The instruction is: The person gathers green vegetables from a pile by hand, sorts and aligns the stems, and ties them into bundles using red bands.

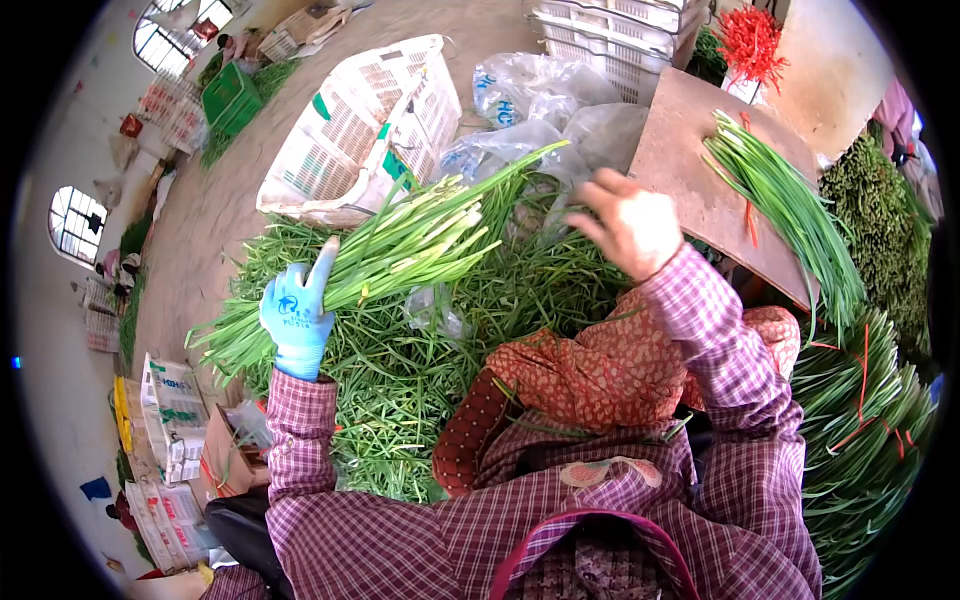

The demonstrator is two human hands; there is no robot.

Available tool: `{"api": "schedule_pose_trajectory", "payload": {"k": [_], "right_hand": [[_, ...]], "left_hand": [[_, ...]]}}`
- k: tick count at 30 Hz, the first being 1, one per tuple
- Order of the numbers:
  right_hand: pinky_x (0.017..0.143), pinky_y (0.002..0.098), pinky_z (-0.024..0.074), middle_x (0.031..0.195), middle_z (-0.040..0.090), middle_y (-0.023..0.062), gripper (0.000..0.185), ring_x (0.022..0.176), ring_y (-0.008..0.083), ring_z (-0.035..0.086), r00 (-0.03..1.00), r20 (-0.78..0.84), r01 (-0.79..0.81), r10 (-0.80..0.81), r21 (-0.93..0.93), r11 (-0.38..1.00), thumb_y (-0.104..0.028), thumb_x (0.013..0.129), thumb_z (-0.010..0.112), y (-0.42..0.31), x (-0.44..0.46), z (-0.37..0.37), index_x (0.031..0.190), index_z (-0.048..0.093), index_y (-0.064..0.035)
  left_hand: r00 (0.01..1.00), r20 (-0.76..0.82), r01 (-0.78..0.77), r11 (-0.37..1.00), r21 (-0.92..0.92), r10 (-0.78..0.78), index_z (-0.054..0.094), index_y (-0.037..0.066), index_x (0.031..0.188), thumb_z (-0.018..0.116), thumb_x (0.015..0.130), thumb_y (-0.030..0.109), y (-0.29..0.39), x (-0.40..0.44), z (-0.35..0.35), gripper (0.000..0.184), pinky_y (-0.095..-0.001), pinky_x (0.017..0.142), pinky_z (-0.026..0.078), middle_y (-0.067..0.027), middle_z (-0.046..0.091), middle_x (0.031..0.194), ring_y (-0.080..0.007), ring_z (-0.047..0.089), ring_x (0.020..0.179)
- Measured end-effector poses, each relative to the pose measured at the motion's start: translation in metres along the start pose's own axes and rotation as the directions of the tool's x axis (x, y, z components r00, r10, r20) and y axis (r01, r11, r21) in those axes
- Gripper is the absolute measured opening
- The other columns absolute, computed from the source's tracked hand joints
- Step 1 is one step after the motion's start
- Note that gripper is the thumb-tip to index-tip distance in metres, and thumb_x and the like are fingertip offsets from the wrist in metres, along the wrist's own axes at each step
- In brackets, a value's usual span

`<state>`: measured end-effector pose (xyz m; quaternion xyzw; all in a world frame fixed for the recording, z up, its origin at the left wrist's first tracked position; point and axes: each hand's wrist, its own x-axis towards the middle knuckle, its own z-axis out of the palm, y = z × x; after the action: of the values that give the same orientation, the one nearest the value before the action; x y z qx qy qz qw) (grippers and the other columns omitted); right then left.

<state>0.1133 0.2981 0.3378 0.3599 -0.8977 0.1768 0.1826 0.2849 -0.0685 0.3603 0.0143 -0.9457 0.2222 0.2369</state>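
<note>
I log: left hand [296,315], closed round green bundle [410,245] slanting near-left to far-right; right hand [640,228], half-open, empty, beside its far end.

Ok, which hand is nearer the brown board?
Right. The right hand is raised by the left edge of the board; the left hand is much farther left, its fingers around the greens.

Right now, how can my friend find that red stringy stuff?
Start at the brown board beside the right hand. Just past its far edge, right of the white crates, is the red stuff. It's one shaggy clump, unlike the thin ties on the bunches.
</note>
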Motion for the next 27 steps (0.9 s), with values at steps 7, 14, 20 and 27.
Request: {"api": "schedule_pose_trajectory", "payload": {"k": [7, 14, 20, 27], "right_hand": [[0.051, 0.0310, 0.0498, 0.073, 0.056, 0.0047, 0.027, 0.070, 0.0192, 0.060, 0.941, -0.194, 0.296, -0.277, 0.079, 0.952, -0.033, 0.080, 0.065, -0.064, 0.023, 0.032, 0.079, 0.055, -0.0083], [0.052, 0.0340, 0.0523, 0.073, 0.063, 0.0066, 0.013, 0.064, 0.0187, 0.064, 0.968, 0.249, 0.037, 0.003, -0.154, 0.987, -0.021, 0.085, 0.061, 0.035, -0.026, 0.064, 0.088, 0.066, -0.0092], [0.069, 0.0380, 0.0533, 0.091, 0.068, 0.0183, 0.068, 0.068, 0.0250, 0.066, 0.944, 0.282, -0.305, 0.174, 0.537, 0.787, -0.059, 0.083, 0.058, 0.019, -0.003, 0.020, 0.116, 0.057, 0.0002], [0.057, 0.0247, 0.0537, 0.081, 0.062, 0.0021, 0.030, 0.061, 0.0095, 0.057, 0.866, 0.400, -0.348, 0.299, 0.913, -0.214, -0.029, 0.089, 0.065, -0.032, 0.030, 0.035, 0.100, 0.062, -0.0005]], "left_hand": [[0.994, -0.073, -0.090, 0.995, -0.033, 0.087, 0.051, 0.032, 0.132, 0.065, 0.048, 0.000, 0.017, 0.014, -0.006, 0.092, -0.0358, 0.064, 0.046, -0.0006, 0.049, 0.078, -0.0226, 0.055, 0.072], [1.000, -0.027, -0.003, 1.000, -0.015, 0.003, 0.048, 0.036, 0.133, 0.069, 0.050, 0.001, 0.000, 0.000, 0.003, 0.093, -0.0358, 0.067, 0.048, -0.0005, 0.053, 0.081, -0.0212, 0.057, 0.075], [1.000, 0.009, -0.006, 1.000, 0.008, 0.006, 0.048, 0.036, 0.134, 0.069, 0.049, 0.000, 0.001, 0.000, 0.006, 0.095, -0.0354, 0.067, 0.048, -0.0004, 0.052, 0.081, -0.0211, 0.056, 0.074], [0.996, -0.060, -0.071, 0.996, -0.044, 0.069, 0.050, 0.034, 0.133, 0.066, 0.052, 0.000, 0.013, 0.004, 0.006, 0.088, -0.0348, 0.069, 0.047, 0.0019, 0.051, 0.082, -0.0200, 0.055, 0.077]]}}
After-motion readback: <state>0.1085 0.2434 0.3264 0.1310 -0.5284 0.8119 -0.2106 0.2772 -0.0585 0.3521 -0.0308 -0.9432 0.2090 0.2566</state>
